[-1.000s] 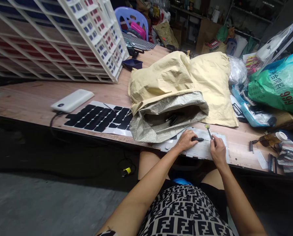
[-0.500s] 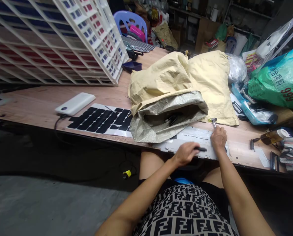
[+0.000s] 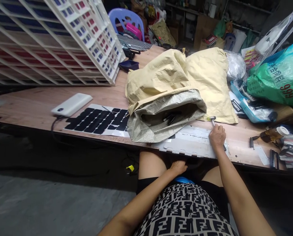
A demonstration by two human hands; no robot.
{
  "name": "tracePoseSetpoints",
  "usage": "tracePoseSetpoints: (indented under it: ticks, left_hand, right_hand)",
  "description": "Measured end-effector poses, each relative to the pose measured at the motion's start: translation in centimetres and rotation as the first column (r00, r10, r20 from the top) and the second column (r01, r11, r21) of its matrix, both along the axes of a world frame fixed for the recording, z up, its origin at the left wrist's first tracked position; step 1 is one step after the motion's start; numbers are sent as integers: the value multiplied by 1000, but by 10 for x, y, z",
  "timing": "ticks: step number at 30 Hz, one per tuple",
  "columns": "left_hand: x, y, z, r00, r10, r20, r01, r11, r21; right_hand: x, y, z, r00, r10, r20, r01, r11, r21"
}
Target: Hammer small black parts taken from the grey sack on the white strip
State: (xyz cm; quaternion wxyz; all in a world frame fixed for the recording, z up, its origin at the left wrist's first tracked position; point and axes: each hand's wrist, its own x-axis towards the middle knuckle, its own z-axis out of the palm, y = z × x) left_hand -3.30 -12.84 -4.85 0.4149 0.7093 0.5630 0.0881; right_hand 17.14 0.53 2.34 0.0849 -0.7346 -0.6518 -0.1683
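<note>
My right hand (image 3: 217, 137) is wrapped round the handle of a small hammer (image 3: 212, 119), its head just above the fingers near the edge of a yellow bag. That hand rests over a grey-white sheet (image 3: 194, 142) at the table's front edge. Below the edge, above my lap, is my left hand (image 3: 179, 167); its fingertips are in shadow and whatever they hold is hidden. An open sack (image 3: 146, 129) with a silvery lining lies left of the hammer, dark pieces (image 3: 170, 118) inside it.
White crate (image 3: 104, 62) at the back left; white power bank (image 3: 72, 104) with a cable; sheet of black pads (image 3: 94, 121); full yellow bag (image 3: 210, 78); green bag (image 3: 276, 78) and brown bottle (image 3: 269, 134) on the right.
My left hand has moved down off the sheet to below the table edge, and the black piece it held is out of sight. My right hand still grips the hammer.
</note>
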Motion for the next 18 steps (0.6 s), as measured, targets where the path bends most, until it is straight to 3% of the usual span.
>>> tracePoseSetpoints:
  ticks: [2,5,6,7,8,9,11,12,13,15,18]
  left_hand:
    - [-5,-3,23,988,-136,70,137,991,-6]
    - [-21,7,70,884,-323,338,320,945,66]
    - [-29,18,85,861,-295,414,274,955,110]
    - [-38,32,98,867,-212,450,154,975,163]
    - [-48,50,107,893,-89,442,-18,973,231]
    - [-58,69,113,913,66,401,-202,930,307]
    - [-76,108,114,864,411,291,-502,740,448]
    - [-83,126,110,817,530,228,-568,670,478]
    - [-89,142,104,777,609,155,-598,641,482]
    - [-98,163,91,751,660,3,-597,678,428]
    - [-104,169,80,763,636,-111,-570,744,349]
  right_hand:
    - [0,0,1,1000,-1,0,1,1000,-6]
    - [-1,0,2,1000,1,-2,-1,1000,-12]
    - [-1,0,2,1000,3,-2,-3,1000,-11]
    - [-1,0,2,1000,4,-1,-4,1000,-9]
    - [-1,0,2,1000,4,0,-4,1000,-6]
    - [-1,0,2,1000,4,2,-4,1000,-4]
    - [-1,1,1,1000,2,6,-2,1000,1]
    - [-1,1,0,1000,-1,7,1,1000,3]
    - [-1,1,-1,1000,-4,9,4,1000,4]
    - [0,1,-2,1000,-7,10,7,1000,2]
    - [0,1,-3,1000,-7,8,7,1000,-5]
